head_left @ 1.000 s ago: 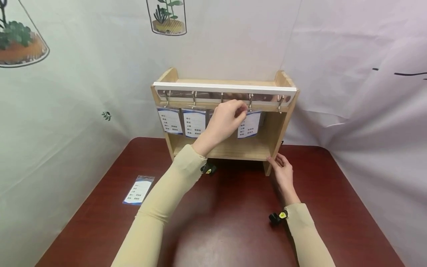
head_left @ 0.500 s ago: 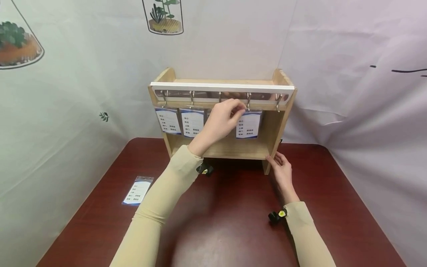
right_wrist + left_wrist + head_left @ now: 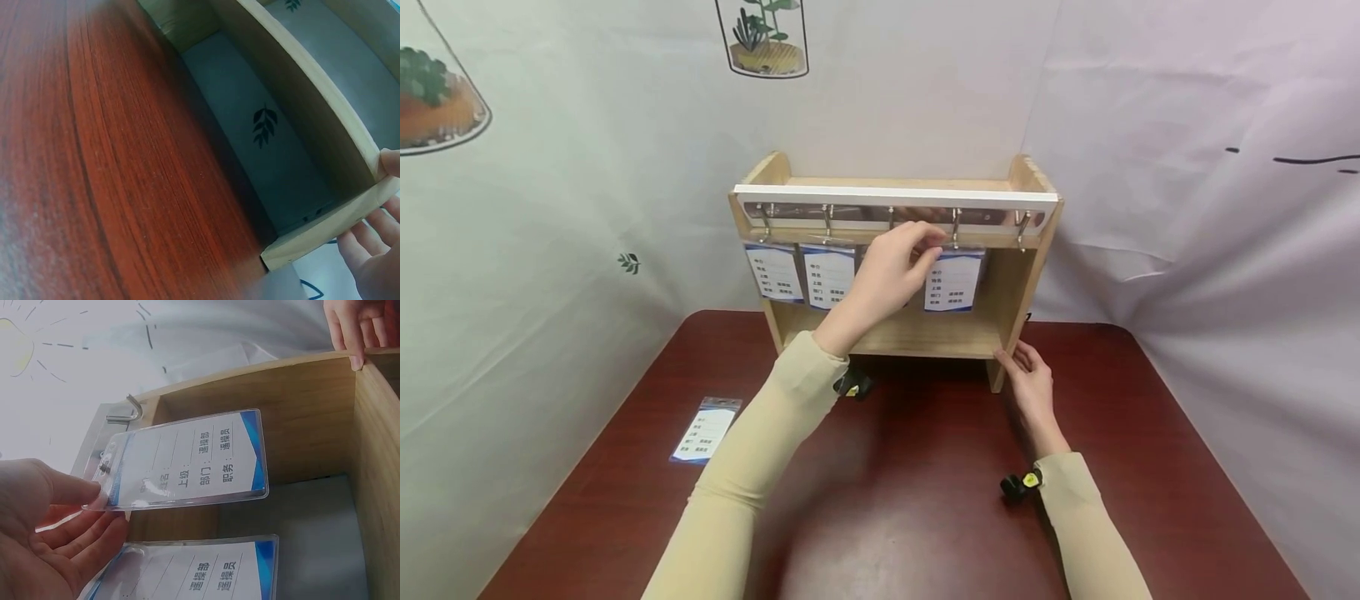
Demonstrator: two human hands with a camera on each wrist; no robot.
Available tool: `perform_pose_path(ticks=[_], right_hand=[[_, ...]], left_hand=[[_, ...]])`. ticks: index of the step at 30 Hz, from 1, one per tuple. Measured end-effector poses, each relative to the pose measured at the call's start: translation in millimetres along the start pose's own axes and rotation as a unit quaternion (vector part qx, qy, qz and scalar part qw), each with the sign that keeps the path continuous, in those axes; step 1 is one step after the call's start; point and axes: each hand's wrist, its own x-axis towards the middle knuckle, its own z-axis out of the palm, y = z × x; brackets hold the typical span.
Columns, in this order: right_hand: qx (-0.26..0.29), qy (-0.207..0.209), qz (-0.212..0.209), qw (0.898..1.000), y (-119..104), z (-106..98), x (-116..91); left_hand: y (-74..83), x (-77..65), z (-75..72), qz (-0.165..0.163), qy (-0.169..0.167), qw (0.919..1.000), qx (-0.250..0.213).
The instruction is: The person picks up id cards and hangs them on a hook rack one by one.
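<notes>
Several clear-sleeved ID badges hang in a row from a hook rail [image 3: 1047, 218] on the front of a small wooden shelf [image 3: 1033, 275]. My left hand [image 3: 887, 267] reaches up to the rail and pinches the top corner of the badge [image 3: 951, 283] at the fourth hook. In the left wrist view, the thumb lies on that badge's [image 3: 187, 462] clear plastic corner; a metal hook tip shows at its slot. Low on the shelf's right side, my right hand [image 3: 1032, 387] grips the side panel [image 3: 334, 228], thumb on the front edge and fingers outside.
Another ID badge [image 3: 706, 431] lies on the dark red table [image 3: 917, 500], left of my left arm. The rightmost hook [image 3: 1022, 229] holds no badge. A printed white cloth [image 3: 1142, 108] hangs behind and beside the table.
The pinched badge, slightly tilted a second ago, now hangs straighter and shows more of its face beside my left fingers. My right hand keeps its grip on the shelf; the view shifts slightly.
</notes>
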Motion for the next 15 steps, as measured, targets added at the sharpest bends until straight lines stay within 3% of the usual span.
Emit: perform_pose_path(ticks=[15], right_hand=[[0.002, -0.001, 0.004, 1.0, -1.2, 0.8, 0.0]], left_hand=[[-0.4, -9.3, -16.5, 0.055, 0.05, 0.9967, -0.034]])
